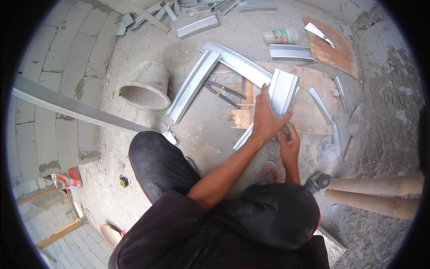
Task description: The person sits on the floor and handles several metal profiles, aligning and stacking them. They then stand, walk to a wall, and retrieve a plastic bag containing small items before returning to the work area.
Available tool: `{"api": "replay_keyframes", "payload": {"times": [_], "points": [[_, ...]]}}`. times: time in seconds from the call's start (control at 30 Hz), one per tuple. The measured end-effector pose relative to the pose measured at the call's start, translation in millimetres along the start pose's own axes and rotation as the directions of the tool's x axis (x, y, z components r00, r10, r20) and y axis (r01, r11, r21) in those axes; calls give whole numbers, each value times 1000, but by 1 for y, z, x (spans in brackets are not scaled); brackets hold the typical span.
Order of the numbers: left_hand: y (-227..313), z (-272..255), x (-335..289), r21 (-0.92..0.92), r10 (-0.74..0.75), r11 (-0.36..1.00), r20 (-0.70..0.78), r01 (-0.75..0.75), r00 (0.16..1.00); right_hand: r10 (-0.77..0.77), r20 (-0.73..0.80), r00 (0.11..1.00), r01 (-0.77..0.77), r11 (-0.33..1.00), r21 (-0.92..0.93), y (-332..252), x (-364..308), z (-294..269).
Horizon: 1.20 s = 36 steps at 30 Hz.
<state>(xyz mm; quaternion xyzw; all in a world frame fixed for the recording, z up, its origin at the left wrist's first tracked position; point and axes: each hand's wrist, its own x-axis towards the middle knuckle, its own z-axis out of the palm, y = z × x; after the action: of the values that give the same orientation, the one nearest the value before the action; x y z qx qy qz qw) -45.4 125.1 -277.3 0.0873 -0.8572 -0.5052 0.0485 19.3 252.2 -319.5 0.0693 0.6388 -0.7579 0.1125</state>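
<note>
Nearest the camera, dark shirt point(179, 233) and 2 black-clad knees point(280, 215), bent and spread wide. Out past the knees, in front and a little to the right of the body: short silver channel point(283, 92). Gripped near its lower end by the left hand point(267, 117), with fingers along the left edge and thumb over toward the right. Points away from the body on its long axis, leaning slightly rightward, with the far end free. Of the 2 hands, nearer to it: the left, in contact. Just below the near end, right hand point(289, 140), with fingers curled inward; impossible to tell whether touching metal or pinching something small. Farther out and leftward, 2 longer channels point(244, 67), set at an angle with top ends close together. Between these, pliers point(218, 94), reaching onto plywood point(309, 117). Near the right knee, angle grinder point(319, 181).
</note>
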Motion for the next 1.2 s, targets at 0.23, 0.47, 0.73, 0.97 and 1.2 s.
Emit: {"api": "replay_keyframes", "payload": {"times": [0.23, 0.47, 0.73, 0.97, 1.2], "points": [[14, -25, 6, -343, 89, 939, 239, -1, 967, -107, -99, 989, 89, 982, -168, 11, 1, -24], [-16, -45, 30, -271, -83, 956, 109, 110, 991, 140, -214, 967, -137, 990, 30, 8, -7, -46], [-33, -34, 31, -326, -299, 844, 372, 426, 879, -353, -343, 870, 139, 845, -517, 12, -2, -56], [-40, -46, 37, -442, -54, 181, 887, 878, 458, -600, -15, 800, 358, 498, -790, -23, 3, -45], [-42, -51, 28, -572, -59, 468, 740, 673, 670, -718, 89, 690, 458, 338, -822, -62, 84, -44]]}}
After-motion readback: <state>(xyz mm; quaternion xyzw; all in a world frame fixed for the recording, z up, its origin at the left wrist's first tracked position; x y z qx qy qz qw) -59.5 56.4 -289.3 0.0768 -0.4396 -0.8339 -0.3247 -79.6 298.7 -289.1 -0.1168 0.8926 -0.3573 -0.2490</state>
